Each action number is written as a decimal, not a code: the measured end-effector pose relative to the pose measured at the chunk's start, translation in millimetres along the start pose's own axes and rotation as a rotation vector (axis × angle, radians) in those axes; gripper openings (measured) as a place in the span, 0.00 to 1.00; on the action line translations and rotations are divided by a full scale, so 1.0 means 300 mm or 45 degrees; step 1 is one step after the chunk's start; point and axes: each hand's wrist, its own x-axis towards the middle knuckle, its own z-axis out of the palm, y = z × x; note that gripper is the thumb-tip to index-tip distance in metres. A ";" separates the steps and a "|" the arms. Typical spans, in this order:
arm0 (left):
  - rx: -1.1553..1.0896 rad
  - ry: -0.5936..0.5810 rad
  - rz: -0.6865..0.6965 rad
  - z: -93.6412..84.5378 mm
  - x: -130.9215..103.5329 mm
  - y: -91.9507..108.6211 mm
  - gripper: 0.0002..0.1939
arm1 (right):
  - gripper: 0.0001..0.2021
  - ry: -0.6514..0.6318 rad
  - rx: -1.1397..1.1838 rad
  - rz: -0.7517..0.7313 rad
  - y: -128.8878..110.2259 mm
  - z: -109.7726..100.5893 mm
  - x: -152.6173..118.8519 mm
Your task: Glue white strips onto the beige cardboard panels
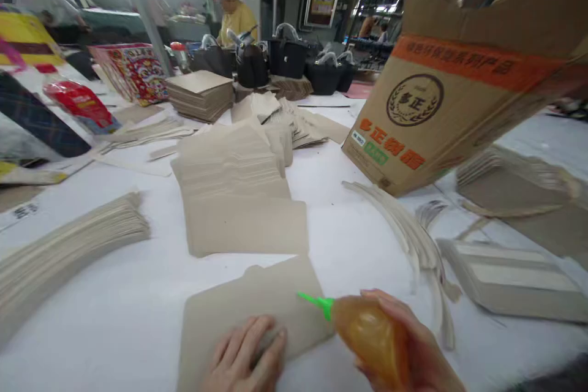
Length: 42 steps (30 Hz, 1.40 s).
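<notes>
- One orange glue bottle [370, 335] with a green nozzle is in my right hand [416, 349]; my fingers wrap round its body, and the nozzle tip points left over the card.
- One grey card sheet [250, 312] lies flat on the white desk [92, 294] right in front of me, at the near edge.
- My left hand [245, 358] rests palm down on that sheet, fingers loosely spread, pressing on its near part.
- One fanned row of the same card sheets [239, 190] runs away from me up the middle of the desk.
- One more fanned bundle of cards [59, 251] lies to my left.
- One large brown carton [441, 104] with orange print stands tilted on my right.
- At least four black handbags [287, 58] stand at the far end, beside a person in a yellow top [236, 15].
</notes>
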 end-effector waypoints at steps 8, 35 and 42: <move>-0.060 -0.008 -0.011 0.002 0.001 0.000 0.20 | 0.25 0.205 0.112 0.083 -0.037 0.065 0.008; -0.069 -0.036 0.016 -0.009 0.006 0.001 0.21 | 0.30 0.121 -0.048 -0.014 0.023 0.036 0.008; -0.023 -0.030 0.041 -0.010 0.013 0.000 0.21 | 0.29 0.164 0.019 0.076 0.037 -0.003 -0.033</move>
